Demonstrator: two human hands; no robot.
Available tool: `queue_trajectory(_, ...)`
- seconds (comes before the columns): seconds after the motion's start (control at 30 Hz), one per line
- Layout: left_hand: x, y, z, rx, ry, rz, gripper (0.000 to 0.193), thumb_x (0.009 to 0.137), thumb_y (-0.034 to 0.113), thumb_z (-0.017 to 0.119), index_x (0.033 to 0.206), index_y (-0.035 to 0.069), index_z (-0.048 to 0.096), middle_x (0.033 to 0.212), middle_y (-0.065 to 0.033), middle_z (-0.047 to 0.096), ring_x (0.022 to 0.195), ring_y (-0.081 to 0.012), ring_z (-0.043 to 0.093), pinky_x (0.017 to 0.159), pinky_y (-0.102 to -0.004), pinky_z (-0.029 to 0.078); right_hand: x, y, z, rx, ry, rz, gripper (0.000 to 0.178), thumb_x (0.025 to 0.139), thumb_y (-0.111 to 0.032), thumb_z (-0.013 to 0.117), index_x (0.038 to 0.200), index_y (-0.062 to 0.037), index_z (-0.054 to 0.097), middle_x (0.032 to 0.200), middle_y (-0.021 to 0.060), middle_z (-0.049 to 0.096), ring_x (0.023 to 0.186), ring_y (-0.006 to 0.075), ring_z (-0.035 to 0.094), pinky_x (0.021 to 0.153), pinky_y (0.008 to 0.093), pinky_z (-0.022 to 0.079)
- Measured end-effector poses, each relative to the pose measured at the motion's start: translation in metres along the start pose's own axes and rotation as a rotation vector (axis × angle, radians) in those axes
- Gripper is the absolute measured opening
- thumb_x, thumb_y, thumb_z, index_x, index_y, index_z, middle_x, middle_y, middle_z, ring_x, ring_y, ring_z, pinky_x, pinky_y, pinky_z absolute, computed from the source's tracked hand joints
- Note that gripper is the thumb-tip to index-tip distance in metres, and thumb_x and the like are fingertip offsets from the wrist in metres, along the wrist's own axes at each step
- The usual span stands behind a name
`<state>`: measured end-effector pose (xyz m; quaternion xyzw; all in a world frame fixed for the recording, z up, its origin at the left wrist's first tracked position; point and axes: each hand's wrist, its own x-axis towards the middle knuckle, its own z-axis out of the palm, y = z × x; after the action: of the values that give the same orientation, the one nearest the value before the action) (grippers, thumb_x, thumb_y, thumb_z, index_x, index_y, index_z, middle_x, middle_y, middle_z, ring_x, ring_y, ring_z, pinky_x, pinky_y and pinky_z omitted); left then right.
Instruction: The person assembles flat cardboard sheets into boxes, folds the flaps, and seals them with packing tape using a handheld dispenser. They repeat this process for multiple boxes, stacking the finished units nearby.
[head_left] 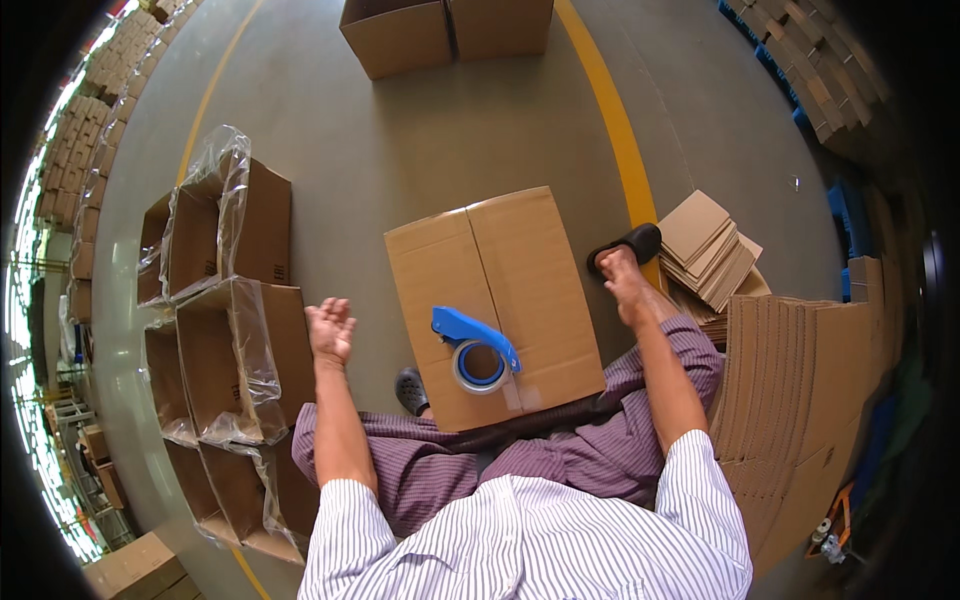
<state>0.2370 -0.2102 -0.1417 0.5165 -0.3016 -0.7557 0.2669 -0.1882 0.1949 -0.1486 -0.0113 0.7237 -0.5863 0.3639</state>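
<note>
In front of me on the floor stands a closed brown cardboard box, its two top flaps meeting along a middle seam. A blue tape dispenser with a roll of clear tape lies on top, toward the box's near side. A strip of clear tape sticks over the seam at the near edge. My left hand is empty with fingers apart, left of the box and near the lined cartons. To the right of the box, my right hand hangs beside my shoe, fingers loosely extended, with nothing visible in it.
Open cartons with clear plastic liners stand in rows at left. More open boxes sit ahead. Flattened cartons and loose cardboard sheets are stacked at right. A yellow line crosses the floor; my black shoe is near it.
</note>
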Motion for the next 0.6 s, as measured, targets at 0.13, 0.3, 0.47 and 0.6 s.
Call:
queue_trajectory(0.13, 0.033, 0.013, -0.031, -0.130, 0.387, 0.033, 0.076, 0.098, 0.065, 0.021, 0.143, 0.006, 0.036, 0.143, -0.0126, 0.045, 0.133, -0.0257, 0.040, 0.117, -0.0483, 0.019, 0.045, -0.028, -0.059, 0.159, 0.164, 0.061, 0.088, 0.094, -0.071, 0.033, 0.152, -0.0049, 0.025, 0.154, 0.0164, 0.033, 0.144, 0.0285, 0.027, 0.115, 0.0459, 0.023)
queue_trajectory(0.3, 0.038, -0.083, 0.078, 0.072, -0.057, 0.073, 0.076, 0.100, 0.062, 0.015, 0.135, 0.004, 0.048, 0.130, -0.0108, 0.056, 0.119, -0.0245, 0.050, 0.107, -0.0404, 0.036, 0.041, -0.021, 0.095, -0.267, 0.026, -0.088, 0.079, 0.097, -0.065, 0.035, 0.143, -0.0013, 0.037, 0.148, 0.0243, 0.039, 0.133, 0.0310, 0.043, 0.110, 0.0379, 0.033)
queue_trajectory(0.47, 0.006, -0.079, 0.140, 0.229, -0.172, 0.071, 0.075, 0.101, 0.062, 0.016, 0.131, 0.004, 0.053, 0.116, -0.0098, 0.063, 0.101, -0.0221, 0.061, 0.089, -0.0364, 0.050, 0.014, -0.032, 0.088, -0.488, 0.020, -0.116, 0.091, 0.092, -0.067, 0.046, 0.148, 0.0033, 0.028, 0.145, 0.0307, 0.040, 0.136, 0.0397, 0.040, 0.112, 0.0408, 0.033)
queue_trajectory(0.6, 0.015, -0.092, 0.115, 0.444, 0.191, 0.174, 0.067, 0.102, 0.056, 0.025, 0.127, 0.002, 0.058, 0.112, -0.0111, 0.066, 0.104, -0.0233, 0.062, 0.089, -0.0360, 0.049, 0.000, -0.025, 0.092, -0.572, 0.170, -0.299, 0.076, 0.094, -0.058, 0.049, 0.141, 0.0014, 0.039, 0.139, 0.0271, 0.049, 0.131, 0.0386, 0.046, 0.108, 0.0417, 0.037)
